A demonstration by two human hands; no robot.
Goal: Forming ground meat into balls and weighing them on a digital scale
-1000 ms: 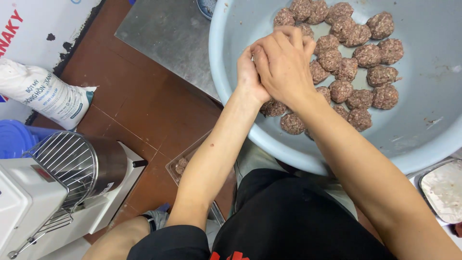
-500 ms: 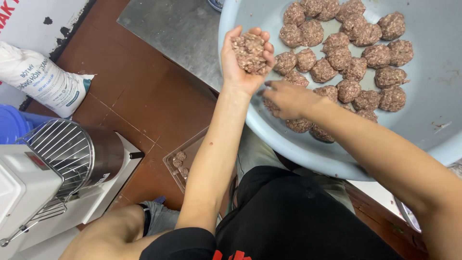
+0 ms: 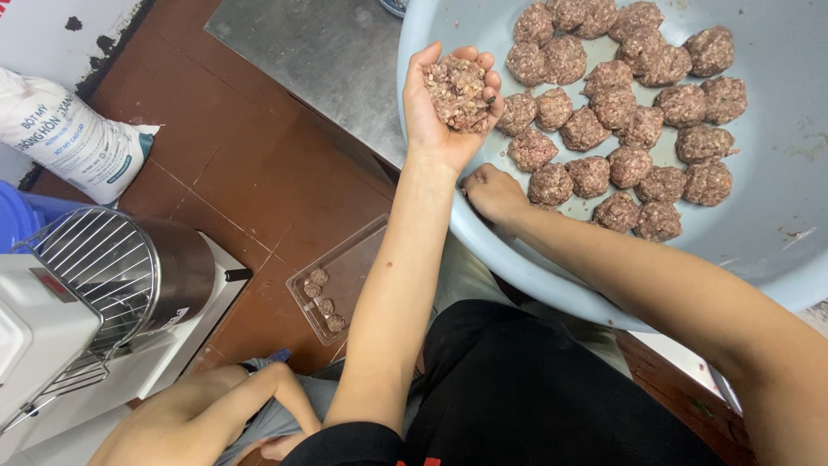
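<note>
Nearest, at lower left: bare arm of another person (image 3: 207, 414), apart from the work. Beside it white stand mixer with wire guard and steel bowl (image 3: 95, 293) on brown tiled floor (image 3: 233, 173), then clear plastic tray (image 3: 341, 280) with a few small meat pieces, just left of left forearm. Further left, white printed flour sack (image 3: 73, 138). Up the forearm: left hand (image 3: 448, 108), palm up, fingers cupped round a rough ball of brown minced meat (image 3: 459, 93); grip loosely curled on it, not pressed flat. Ball roughly round, no clear long axis. Right hand (image 3: 493, 192) just below and right, knuckles bent on near rim of large pale blue plastic basin (image 3: 448, 216); grip curled, whether pinching anything cannot be told. Rows of rolled meatballs (image 3: 621, 112) directly right of held ball, close by. Bare basin floor at far right and lower right. Beyond, grey metal sheet (image 3: 319, 60).
</note>
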